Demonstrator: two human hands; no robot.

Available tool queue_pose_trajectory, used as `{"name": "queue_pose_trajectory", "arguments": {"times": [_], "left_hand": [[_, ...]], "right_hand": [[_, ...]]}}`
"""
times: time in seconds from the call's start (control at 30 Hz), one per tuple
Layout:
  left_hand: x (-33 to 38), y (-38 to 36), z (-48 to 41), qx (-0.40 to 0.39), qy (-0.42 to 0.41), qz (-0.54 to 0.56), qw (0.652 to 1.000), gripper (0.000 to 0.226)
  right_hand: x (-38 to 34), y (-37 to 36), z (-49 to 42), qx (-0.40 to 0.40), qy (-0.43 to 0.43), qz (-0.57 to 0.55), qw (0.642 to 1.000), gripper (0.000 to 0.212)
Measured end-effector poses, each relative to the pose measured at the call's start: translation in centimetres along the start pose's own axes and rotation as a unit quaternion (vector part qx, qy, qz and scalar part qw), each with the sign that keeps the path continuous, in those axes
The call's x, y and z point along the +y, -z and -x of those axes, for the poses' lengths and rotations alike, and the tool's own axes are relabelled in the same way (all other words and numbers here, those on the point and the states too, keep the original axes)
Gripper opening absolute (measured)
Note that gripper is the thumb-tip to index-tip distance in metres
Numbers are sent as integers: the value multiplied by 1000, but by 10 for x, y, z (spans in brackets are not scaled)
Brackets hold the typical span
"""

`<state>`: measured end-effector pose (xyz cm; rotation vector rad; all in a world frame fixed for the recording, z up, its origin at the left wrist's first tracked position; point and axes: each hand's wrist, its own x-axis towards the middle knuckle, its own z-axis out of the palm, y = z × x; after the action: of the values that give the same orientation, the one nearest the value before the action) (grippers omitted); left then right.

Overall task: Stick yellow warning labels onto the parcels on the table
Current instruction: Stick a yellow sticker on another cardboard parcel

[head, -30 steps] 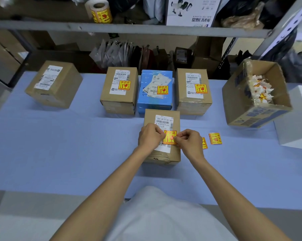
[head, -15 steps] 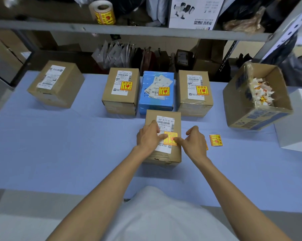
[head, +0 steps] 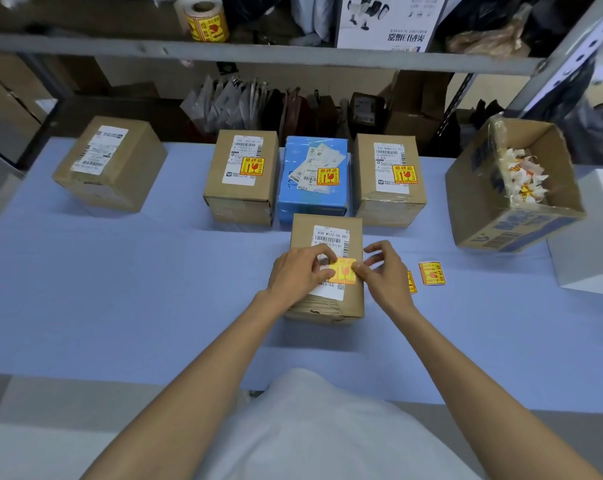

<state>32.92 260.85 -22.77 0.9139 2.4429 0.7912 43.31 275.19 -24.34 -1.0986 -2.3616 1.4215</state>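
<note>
A brown parcel [head: 328,308] with a white shipping slip lies in front of me on the blue table [head: 120,289]. A yellow warning label [head: 343,271] lies flat on its top. My left hand [head: 298,273] rests on the parcel with fingertips on the label's left edge. My right hand [head: 385,273] touches the label's right edge with its index fingertip, the other fingers lifted. Two loose yellow labels [head: 431,273] lie on the table just right of my right hand. Behind stand two brown parcels [head: 241,202] [head: 390,206] and a blue one [head: 310,202], each bearing a yellow label.
A brown parcel [head: 120,174] with only a white slip sits at the back left. An open carton [head: 483,216] of crumpled backing paper tilts at the right, beside a white box [head: 591,244]. A label roll [head: 204,19] stands on the shelf above.
A second ago both hands held the label by its edges over the parcel. It now lies flat on the parcel, and my fingers press on its two sides.
</note>
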Motion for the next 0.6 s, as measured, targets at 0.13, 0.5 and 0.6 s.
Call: {"name": "queue_pose_trajectory", "arguments": {"times": [0.13, 0.5, 0.6], "left_hand": [[-3, 1, 5, 0, -8, 8, 1000, 24], [4, 2, 4, 20, 8, -33, 999, 36], [3, 6, 3, 37, 20, -49, 998, 22]], "right_hand": [[5, -3, 14, -24, 95, 38, 994, 24], [-2, -7, 13, 11, 55, 62, 997, 35], [-3, -10, 10, 25, 41, 66, 997, 25]]}}
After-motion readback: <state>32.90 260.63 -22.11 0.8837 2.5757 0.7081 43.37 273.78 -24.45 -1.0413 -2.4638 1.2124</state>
